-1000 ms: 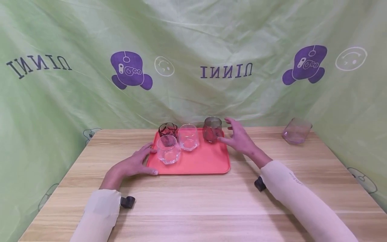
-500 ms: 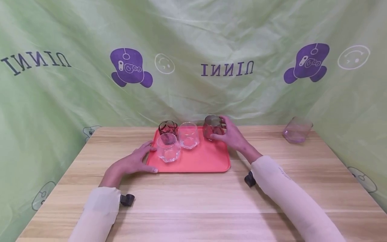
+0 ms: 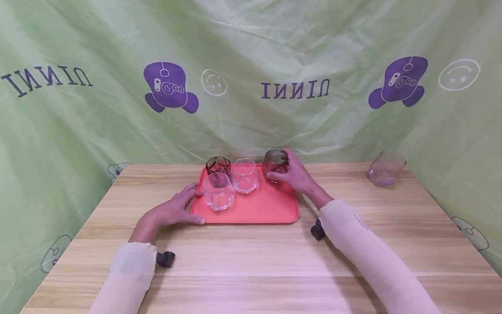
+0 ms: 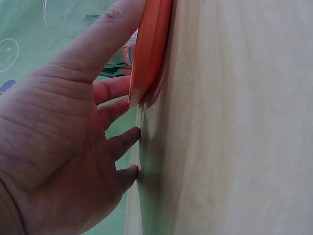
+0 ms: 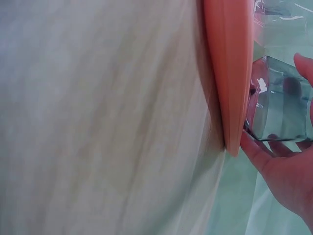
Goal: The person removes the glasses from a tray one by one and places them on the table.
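In the head view a red tray [image 3: 262,210] lies on the wooden table. My right hand [image 3: 300,176] holds a smoky grey drinking glass [image 3: 271,166] at the tray's back right corner, thumb in front and fingers behind. The right wrist view shows this glass [image 5: 281,105] upright on the tray, fingers around its side. My left hand [image 3: 170,211] rests with spread fingers against the tray's left end, its thumb at the front edge. Near it stand a clear glass [image 3: 218,198], another clear glass [image 3: 245,176] and a dark faceted glass [image 3: 213,167], partly hidden.
A pale purplish glass [image 3: 386,169] stands apart at the table's back right, looking tilted in this view. Behind the table [image 3: 243,266] hangs a green printed cloth [image 3: 235,126]. A black wrist device [image 3: 165,259] shows by the left sleeve.
My right hand has moved left from beside the smoky grey glass and closed around it. The left hand stays at the tray, and the glasses look unmoved.
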`<state>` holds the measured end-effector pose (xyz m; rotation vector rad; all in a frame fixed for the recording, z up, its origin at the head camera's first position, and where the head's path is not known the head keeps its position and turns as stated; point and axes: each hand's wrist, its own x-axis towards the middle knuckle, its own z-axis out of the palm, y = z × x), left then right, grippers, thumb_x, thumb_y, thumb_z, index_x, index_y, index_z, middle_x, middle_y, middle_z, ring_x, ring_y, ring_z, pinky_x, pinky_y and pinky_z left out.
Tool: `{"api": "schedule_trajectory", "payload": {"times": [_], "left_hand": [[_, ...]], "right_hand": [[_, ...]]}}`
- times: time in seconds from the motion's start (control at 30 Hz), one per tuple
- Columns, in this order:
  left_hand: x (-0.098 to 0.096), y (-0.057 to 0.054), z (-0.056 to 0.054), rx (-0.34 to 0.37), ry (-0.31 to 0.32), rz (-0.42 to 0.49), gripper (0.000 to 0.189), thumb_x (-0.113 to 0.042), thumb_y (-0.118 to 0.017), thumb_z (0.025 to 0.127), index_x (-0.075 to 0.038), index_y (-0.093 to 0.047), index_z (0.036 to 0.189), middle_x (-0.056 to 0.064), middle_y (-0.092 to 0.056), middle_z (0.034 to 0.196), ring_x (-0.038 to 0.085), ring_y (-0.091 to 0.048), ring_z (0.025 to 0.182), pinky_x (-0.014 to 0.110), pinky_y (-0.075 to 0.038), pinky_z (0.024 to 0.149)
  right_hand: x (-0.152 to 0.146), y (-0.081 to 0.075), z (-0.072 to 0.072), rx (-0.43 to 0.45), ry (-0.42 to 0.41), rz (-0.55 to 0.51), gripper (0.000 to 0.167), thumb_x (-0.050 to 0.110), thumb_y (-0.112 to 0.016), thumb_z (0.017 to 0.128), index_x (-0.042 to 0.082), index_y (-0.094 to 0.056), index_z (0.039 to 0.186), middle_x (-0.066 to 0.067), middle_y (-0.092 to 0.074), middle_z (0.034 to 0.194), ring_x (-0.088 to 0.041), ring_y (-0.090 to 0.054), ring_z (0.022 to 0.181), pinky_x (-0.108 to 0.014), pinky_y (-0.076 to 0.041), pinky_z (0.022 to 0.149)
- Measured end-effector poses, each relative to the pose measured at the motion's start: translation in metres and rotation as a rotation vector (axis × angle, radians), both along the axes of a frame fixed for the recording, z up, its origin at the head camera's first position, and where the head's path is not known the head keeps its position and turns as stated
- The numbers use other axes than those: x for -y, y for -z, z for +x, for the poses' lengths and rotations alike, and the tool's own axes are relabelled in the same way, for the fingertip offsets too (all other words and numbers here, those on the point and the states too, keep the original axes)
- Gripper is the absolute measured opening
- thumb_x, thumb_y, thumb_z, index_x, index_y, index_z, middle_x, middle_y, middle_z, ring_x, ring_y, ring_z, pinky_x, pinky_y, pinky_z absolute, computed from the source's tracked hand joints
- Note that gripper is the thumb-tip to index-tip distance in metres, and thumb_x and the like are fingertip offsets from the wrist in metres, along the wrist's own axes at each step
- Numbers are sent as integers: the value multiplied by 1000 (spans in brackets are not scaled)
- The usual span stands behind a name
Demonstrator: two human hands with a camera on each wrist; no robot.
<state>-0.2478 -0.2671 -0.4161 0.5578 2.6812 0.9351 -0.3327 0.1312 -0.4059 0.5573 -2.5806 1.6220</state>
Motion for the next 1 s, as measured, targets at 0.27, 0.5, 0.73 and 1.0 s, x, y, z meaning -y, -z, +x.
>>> {"api": "schedule_trajectory", "payload": {"times": [0.27, 0.5, 0.73, 1.0], "left_hand": [[-1, 0, 0, 0, 0, 5, 91, -46, -89, 78, -8, -47, 149, 17, -11, 169, 55, -7, 149, 75, -9, 114], [-1, 1, -1, 1, -1, 4, 91, -46, -89, 78, -7, -47, 148, 17, -11, 169, 50, -11, 151, 71, -16, 116], [-2, 1, 0, 4, -3, -3, 92, -47, -89, 78, -6, -47, 149, 18, -11, 169, 50, -11, 151, 71, -18, 116], [0, 2, -1, 3, 3, -2, 93, -47, -88, 78, -6, -46, 150, 18, -11, 169, 50, -11, 150, 72, -17, 115]], "right_hand": [[3, 3, -3, 27, -13, -2, 93, 10, -87, 85, 5, -26, 155, -23, -48, 143, -36, -52, 128, -47, -42, 111], [2, 2, -3, 60, 4, 29, 91, 14, -86, 87, 2, -27, 155, -22, -47, 144, -39, -50, 132, -48, -41, 113], [2, 1, -3, 55, 10, 37, 90, 14, -86, 86, 2, -29, 154, -20, -48, 144, -38, -51, 132, -48, -40, 113], [2, 2, -3, 59, 16, 36, 90, 14, -87, 86, 2, -29, 154, -20, -48, 142, -38, -53, 130, -48, -42, 112]]}}
